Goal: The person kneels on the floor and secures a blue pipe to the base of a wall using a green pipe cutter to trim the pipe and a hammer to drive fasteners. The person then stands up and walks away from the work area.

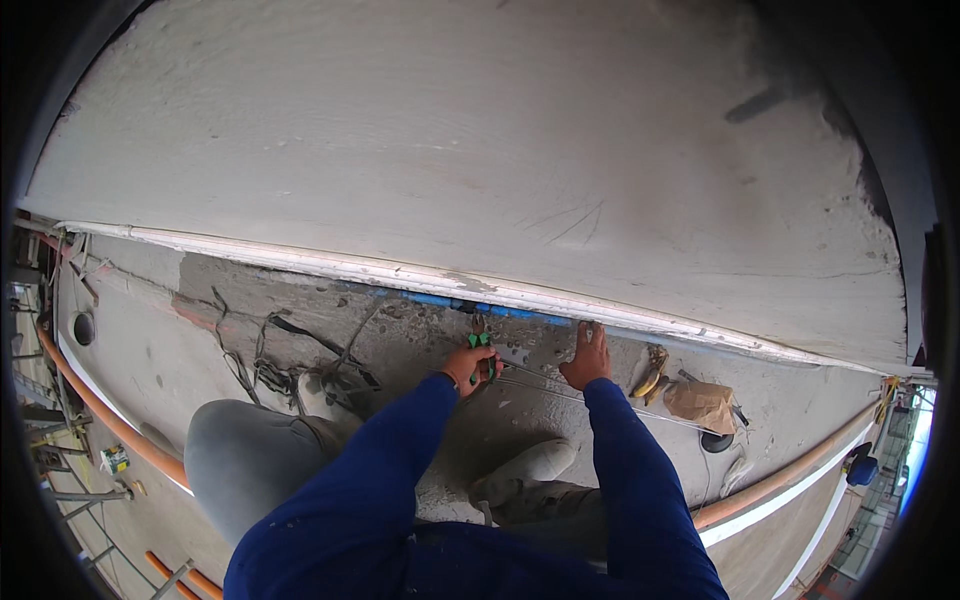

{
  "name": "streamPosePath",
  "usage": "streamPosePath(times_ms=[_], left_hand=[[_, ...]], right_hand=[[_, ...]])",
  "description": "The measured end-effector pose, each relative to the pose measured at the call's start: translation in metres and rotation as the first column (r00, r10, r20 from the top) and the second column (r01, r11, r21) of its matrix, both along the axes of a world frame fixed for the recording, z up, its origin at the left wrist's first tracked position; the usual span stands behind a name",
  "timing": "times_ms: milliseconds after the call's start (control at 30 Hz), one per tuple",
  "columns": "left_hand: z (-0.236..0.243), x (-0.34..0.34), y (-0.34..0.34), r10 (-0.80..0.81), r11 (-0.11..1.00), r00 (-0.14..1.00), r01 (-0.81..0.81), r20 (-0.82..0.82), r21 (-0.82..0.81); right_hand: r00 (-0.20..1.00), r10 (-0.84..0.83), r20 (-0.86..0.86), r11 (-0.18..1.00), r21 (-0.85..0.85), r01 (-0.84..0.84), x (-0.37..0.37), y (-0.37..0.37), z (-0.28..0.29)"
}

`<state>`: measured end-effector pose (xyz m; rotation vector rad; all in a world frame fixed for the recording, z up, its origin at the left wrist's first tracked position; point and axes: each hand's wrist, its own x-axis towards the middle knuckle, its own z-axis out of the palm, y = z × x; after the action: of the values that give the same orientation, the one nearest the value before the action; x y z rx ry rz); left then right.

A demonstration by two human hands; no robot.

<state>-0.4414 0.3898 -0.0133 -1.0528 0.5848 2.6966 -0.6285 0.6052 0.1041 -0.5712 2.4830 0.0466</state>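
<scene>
My left hand (472,368) is closed around the handles of green-handled pliers (478,340). Their jaws point up toward a dark break between two lengths of blue pipe (522,313) running along the foot of the wall. To the right, my right hand (588,358) is open, fingers stretched toward the wall base and thumb apart, near the right end of the blue pipe. Whether its fingertips touch the wall cannot be made out. Between the hands, a thin pale line (550,380) runs across the rough floor toward the right.
A tall grey plastered wall (480,150) rises ahead, with a pale strip (400,272) along its foot. Dark straps (310,340) lie at left. A crumpled brown paper bag (702,403) and a black round fitting (717,441) are at right. Orange pipes (120,425) line the floor's edges.
</scene>
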Motion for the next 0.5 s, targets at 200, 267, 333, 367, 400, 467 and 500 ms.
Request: streamPosePath(times_ms=[200,267,333,367,400,467,500], left_hand=[[0.017,0.007,-0.009,-0.143,0.968,0.97,0.178,0.196,-0.177],[0.022,0.012,-0.012,-0.162,0.955,0.962,0.208,0.218,-0.21],[0.023,0.016,-0.015,-0.157,0.949,0.963,0.208,0.219,-0.236],[0.024,0.017,-0.017,-0.155,0.945,0.964,0.209,0.216,-0.252],[0.025,0.016,-0.019,-0.189,0.934,0.957,0.244,0.218,-0.262],[0.027,0.015,-0.023,-0.255,0.906,0.941,0.313,0.224,-0.283],[0.028,0.015,-0.023,-0.245,0.909,0.944,0.303,0.222,-0.286]], right_hand=[[1.0,-0.027,0.009,0.999,-0.039,0.028,-0.004,-0.001,0.0],[0.999,-0.028,0.015,0.999,-0.034,0.028,-0.004,-0.003,0.001],[1.0,-0.021,0.019,0.999,-0.03,0.021,-0.003,-0.006,0.003],[1.0,-0.022,0.016,0.999,-0.032,0.023,-0.004,-0.005,0.002],[1.0,-0.024,0.013,0.999,-0.033,0.025,-0.004,-0.003,-0.001],[1.0,-0.026,0.014,0.999,-0.032,0.027,-0.004,-0.002,-0.003],[1.0,-0.026,0.018,0.999,-0.029,0.026,-0.004,-0.002,-0.003]])
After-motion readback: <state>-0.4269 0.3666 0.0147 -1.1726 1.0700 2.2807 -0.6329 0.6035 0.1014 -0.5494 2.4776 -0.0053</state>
